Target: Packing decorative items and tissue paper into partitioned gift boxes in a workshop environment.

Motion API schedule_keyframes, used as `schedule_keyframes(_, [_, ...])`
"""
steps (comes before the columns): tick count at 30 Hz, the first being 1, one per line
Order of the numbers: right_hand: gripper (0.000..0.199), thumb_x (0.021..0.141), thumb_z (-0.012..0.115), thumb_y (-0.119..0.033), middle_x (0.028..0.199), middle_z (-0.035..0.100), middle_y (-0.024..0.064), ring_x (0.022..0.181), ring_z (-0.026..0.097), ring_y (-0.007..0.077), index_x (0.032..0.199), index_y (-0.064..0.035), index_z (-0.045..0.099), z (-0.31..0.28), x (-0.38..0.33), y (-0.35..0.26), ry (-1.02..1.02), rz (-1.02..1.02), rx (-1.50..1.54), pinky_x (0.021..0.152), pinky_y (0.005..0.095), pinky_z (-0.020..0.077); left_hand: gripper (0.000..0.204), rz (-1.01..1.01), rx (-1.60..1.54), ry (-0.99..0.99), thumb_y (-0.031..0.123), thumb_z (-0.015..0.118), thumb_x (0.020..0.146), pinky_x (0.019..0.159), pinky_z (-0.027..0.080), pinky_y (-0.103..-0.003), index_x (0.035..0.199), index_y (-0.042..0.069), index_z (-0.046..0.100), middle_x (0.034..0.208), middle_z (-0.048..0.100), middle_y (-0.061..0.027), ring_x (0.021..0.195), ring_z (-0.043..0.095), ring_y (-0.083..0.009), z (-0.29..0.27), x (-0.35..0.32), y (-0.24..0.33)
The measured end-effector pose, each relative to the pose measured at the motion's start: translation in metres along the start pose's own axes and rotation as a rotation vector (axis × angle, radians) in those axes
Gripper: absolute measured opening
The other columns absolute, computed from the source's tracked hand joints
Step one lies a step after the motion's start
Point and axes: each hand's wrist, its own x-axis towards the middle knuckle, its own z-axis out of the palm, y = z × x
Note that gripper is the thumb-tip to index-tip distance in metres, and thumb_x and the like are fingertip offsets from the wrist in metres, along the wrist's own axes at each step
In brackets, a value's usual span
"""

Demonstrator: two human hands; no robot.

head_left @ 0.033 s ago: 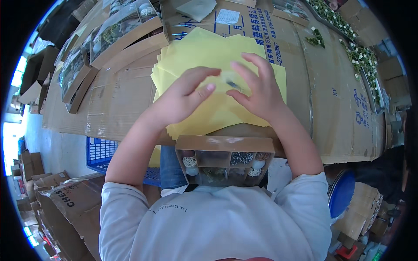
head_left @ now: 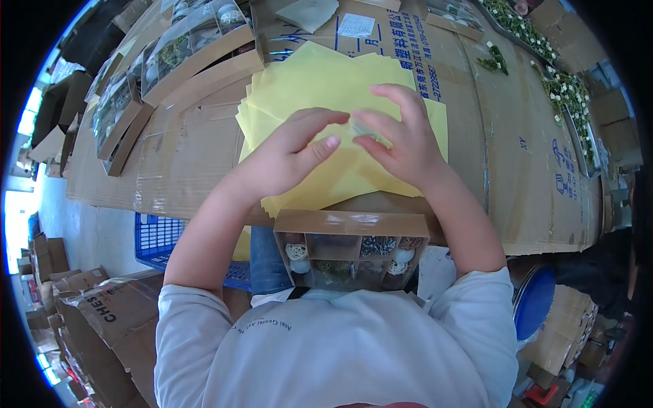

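Both my hands hover above a fanned stack of yellow paper sheets (head_left: 299, 88) on the cardboard-covered table. My left hand (head_left: 282, 153) has its index finger and thumb apart, with nothing seen between them. Just right of its fingertip, my right hand (head_left: 408, 139) pinches a small, clear, film-like piece (head_left: 361, 128) between thumb and fingers; its exact kind is too blurred to tell. Against my lap, below the table edge, stands a cardboard box (head_left: 350, 222) with a clear front. Its compartments hold balls and dried decorations. Neither hand touches it.
Similar filled boxes (head_left: 201, 64) stand at the far left of the table. Trays of green sprigs with white flowers (head_left: 575, 102) line the far right, and a loose sprig (head_left: 495, 60) lies nearby. A blue plastic basket (head_left: 155, 238) sits below left, a blue round stool (head_left: 535, 302) below right.
My right fingers have tipped slightly, and the clear piece has turned, so its dark mark no longer shows. My left fingertip has shifted a little to the right.
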Motion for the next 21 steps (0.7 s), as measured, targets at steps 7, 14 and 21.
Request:
schedule_keyframes(7, [0.011,0.068,0.074,-0.007,0.097,0.059,0.0068,0.101,0.054,0.0266,0.077,-0.0081,0.067,-0.038,0.016,-0.049,-0.064,-0.082,0.3,0.084,0.0369,0.0439,0.059,-0.244,0.099,0.431,0.037,0.056,0.093,0.095,0.044,-0.037,0.13,-0.007,0.04,0.126,0.051,-0.0253,0.116,0.053,-0.0322,-0.008,-0.011,0.0])
schedule_keyframes(14, [0.071,0.081,0.068,-0.023,0.11,0.057,0.0165,0.104,0.055,0.0344,0.142,-0.0075,0.034,-0.068,-0.033,-0.059,-0.863,0.268,0.594,0.09,0.0402,0.0439,0.055,-0.116,0.123,-0.384,0.035,0.055,0.09,0.089,0.044,-0.04,0.131,0.0,0.043,0.109,0.057,-0.0199,0.101,0.057,-0.0363,0.012,-0.07,0.04])
schedule_keyframes(21, [0.069,0.075,0.074,-0.032,0.099,0.059,0.0137,0.089,0.058,0.0324,0.134,-0.0078,0.047,-0.073,-0.029,-0.093,-1.247,0.407,0.147,0.082,0.0388,0.0458,0.043,-0.253,0.356,-0.401,0.036,0.06,0.085,0.073,0.046,-0.044,0.108,0.0,0.057,0.091,0.06,-0.0187,0.085,0.058,-0.0383,0.038,-0.081,0.054])
